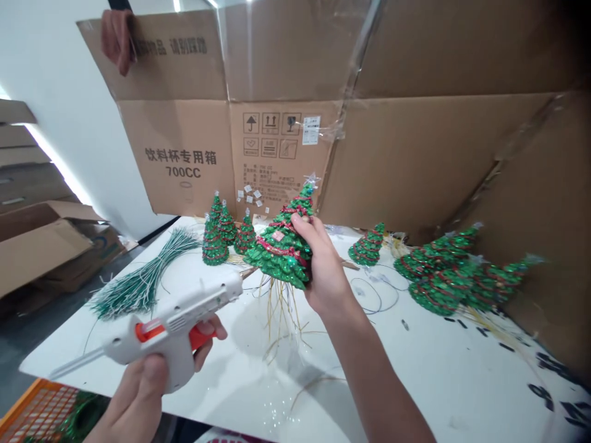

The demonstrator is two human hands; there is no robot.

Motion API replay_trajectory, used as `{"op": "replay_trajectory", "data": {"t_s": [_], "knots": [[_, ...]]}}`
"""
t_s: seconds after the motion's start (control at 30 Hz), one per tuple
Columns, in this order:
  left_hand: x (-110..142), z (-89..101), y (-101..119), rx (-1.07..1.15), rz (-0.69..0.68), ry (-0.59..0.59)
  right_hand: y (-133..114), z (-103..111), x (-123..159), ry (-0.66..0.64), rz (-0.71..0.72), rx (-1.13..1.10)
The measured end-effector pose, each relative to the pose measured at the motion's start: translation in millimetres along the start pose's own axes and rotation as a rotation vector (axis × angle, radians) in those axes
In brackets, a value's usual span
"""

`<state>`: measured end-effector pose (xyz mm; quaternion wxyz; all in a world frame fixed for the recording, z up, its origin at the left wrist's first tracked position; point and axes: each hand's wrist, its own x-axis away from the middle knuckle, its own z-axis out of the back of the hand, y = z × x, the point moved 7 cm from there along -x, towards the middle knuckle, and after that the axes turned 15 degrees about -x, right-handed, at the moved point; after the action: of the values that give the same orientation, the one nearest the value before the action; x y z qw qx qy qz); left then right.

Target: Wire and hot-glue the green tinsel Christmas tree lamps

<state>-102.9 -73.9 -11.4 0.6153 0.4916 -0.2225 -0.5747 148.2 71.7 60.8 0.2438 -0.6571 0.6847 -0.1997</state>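
My left hand [148, 381] grips a white glue gun [180, 332] with an orange trigger; a finger lies at the trigger. A glue stick [76, 363] sticks out of the gun's back. My right hand [325, 264] is closed around a green glittery miniature Christmas tree [281, 246] with red garland and a clear star on top, held tilted above the table. The gun's nozzle [249, 272] points at the tree's lower left edge; whether they touch I cannot tell. Thin yellow wires [279, 314] hang from under the tree.
Several small trees [215, 243] stand behind at left, one tree [367, 246] stands right, and more trees [436, 283] lie farther right. A green wire bundle [148, 277] lies left on the white table [249, 394]. Cardboard [281, 67] walls the back; another person's hand [117, 40] holds its top.
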Motion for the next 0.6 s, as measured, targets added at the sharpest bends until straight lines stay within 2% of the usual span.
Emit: {"op": "replay_trajectory", "data": {"t_s": [0.07,0.13,0.3,0.4,0.6], "knots": [[2.6,-11.3,0.1,0.18,0.154,-0.042,2.6,-1.2,3.3,-0.001,-0.016,0.017],[3.2,-18.3,8.9,0.261,0.191,-0.047,3.5,-2.4,6.4,-0.004,-0.023,0.026],[0.6,-21.0,31.6,0.276,0.134,-0.042,3.0,-1.7,9.2,0.003,-0.028,0.043],[-4.3,-20.5,32.4,0.3,0.114,-0.061,3.0,-0.6,8.2,-0.004,-0.025,0.046],[-18.0,-28.3,30.7,0.42,0.013,-0.186,4.8,-2.1,7.3,-0.027,-0.03,0.053]]}}
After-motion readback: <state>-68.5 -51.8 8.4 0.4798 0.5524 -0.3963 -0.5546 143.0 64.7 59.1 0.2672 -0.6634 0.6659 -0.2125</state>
